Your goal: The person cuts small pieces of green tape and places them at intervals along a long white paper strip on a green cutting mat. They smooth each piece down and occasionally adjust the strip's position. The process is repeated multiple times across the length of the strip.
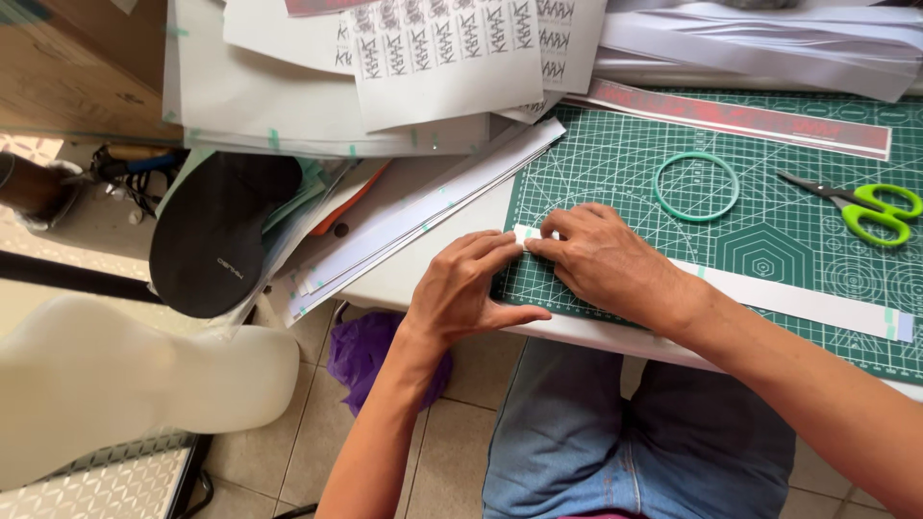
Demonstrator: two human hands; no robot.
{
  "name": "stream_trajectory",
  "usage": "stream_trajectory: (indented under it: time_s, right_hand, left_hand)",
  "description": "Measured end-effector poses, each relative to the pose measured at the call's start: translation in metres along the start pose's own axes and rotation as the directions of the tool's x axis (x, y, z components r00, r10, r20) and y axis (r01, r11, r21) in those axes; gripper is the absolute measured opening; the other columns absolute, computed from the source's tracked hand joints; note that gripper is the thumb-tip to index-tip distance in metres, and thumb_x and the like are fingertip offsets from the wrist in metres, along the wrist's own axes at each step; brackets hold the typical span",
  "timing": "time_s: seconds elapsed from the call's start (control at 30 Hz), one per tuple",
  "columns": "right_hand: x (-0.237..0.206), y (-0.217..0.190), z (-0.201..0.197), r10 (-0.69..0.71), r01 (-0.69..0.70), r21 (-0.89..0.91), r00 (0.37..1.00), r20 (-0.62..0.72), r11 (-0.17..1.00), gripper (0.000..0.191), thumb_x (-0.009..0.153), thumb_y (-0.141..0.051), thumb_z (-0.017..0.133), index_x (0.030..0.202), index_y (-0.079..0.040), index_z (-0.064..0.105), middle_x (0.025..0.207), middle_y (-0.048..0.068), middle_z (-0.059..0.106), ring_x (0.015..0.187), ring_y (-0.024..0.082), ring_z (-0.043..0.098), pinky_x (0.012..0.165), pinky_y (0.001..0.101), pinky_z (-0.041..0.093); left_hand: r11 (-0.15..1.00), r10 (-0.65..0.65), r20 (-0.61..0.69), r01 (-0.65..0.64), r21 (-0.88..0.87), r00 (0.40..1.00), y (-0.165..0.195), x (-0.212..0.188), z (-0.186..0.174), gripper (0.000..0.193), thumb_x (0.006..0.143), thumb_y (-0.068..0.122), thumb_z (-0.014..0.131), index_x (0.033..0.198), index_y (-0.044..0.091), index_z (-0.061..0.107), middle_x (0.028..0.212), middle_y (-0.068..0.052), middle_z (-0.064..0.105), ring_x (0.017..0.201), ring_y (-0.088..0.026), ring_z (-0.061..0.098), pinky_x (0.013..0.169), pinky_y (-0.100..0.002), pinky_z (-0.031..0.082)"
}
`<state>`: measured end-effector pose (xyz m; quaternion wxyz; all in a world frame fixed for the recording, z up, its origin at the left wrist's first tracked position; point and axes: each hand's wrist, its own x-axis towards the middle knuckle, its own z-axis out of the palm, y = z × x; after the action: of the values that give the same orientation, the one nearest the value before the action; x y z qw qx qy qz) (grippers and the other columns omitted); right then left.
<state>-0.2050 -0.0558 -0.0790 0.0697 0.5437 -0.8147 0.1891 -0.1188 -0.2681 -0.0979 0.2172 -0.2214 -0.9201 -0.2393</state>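
A long white paper strip (798,300) lies across the green cutting mat (615,163). Its left end sits at the mat's left edge. My left hand (466,288) pinches that end with its fingertips. My right hand (601,259) presses down on the same end from the right, fingertips meeting the left hand's. Most of the strip's left part is hidden under my right hand and forearm. Small green tape marks show near the strip's right end.
A green tape ring (697,185) and green-handled scissors (860,204) lie on the mat to the right. A red printed strip (740,119) lies farther back. Stacked white sheets (413,67) and a black insole shape (216,231) crowd the left. A white mannequin part (115,375) stands lower left.
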Motion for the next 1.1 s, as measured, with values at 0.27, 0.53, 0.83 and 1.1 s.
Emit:
stream_trajectory:
  time_s: [0.27, 0.53, 0.83, 1.1]
  right_hand:
    - [-0.003, 0.009, -0.004, 0.059, -0.064, 0.14, 0.998, 0.035, 0.988, 0.032, 0.088, -0.007, 0.067, 0.118, -0.013, 0.074, 0.103, 0.006, 0.065, 0.098, 0.026, 0.063, 0.09, 0.0434, 0.047]
    - [-0.007, 0.017, -0.001, 0.026, -0.029, 0.074, 0.999, 0.034, 0.997, 0.034, 0.088, -0.008, 0.066, 0.121, -0.011, 0.073, 0.103, 0.008, 0.064, 0.096, 0.027, 0.062, 0.093, 0.0431, 0.046]
    - [-0.019, 0.024, -0.015, 0.11, -0.102, 0.357, 0.994, -0.001, 0.928, 0.035, 0.097, -0.014, 0.059, 0.131, -0.004, 0.061, 0.119, 0.012, 0.07, 0.107, 0.032, 0.063, 0.097, 0.0446, 0.047]
    - [-0.028, 0.026, -0.021, 0.131, -0.141, 0.367, 0.99, 0.052, 0.919, 0.033, 0.097, -0.015, 0.06, 0.129, -0.004, 0.061, 0.119, 0.012, 0.071, 0.11, 0.03, 0.064, 0.1, 0.0444, 0.046]
  left_hand:
    - [0.999, 0.031, 0.02, -0.031, 0.036, 0.999, 0.003, 0.002, 0.005, 0.09, 0.067, 0.068, 0.084, 0.121, -0.002, 0.069, 0.119, -0.018, 0.071, 0.112, -0.034, 0.07, 0.1, -0.043, 0.056]
    - [0.997, 0.04, 0.13, -0.048, 0.061, 0.991, -0.001, 0.005, 0.017, 0.096, 0.068, 0.071, 0.085, 0.12, -0.007, 0.068, 0.119, -0.021, 0.07, 0.109, -0.036, 0.07, 0.097, -0.044, 0.057]
    - [0.993, 0.095, 0.059, -0.098, 0.059, 0.994, 0.008, 0.006, 0.005, 0.1, 0.066, 0.075, 0.081, 0.125, -0.004, 0.067, 0.125, -0.019, 0.069, 0.116, -0.037, 0.069, 0.103, -0.045, 0.054]
    - [0.996, 0.023, 0.143, -0.035, 0.082, 0.989, 0.018, 0.013, 0.007, 0.09, 0.064, 0.073, 0.081, 0.118, 0.002, 0.072, 0.121, -0.014, 0.069, 0.109, -0.033, 0.068, 0.095, -0.044, 0.056]
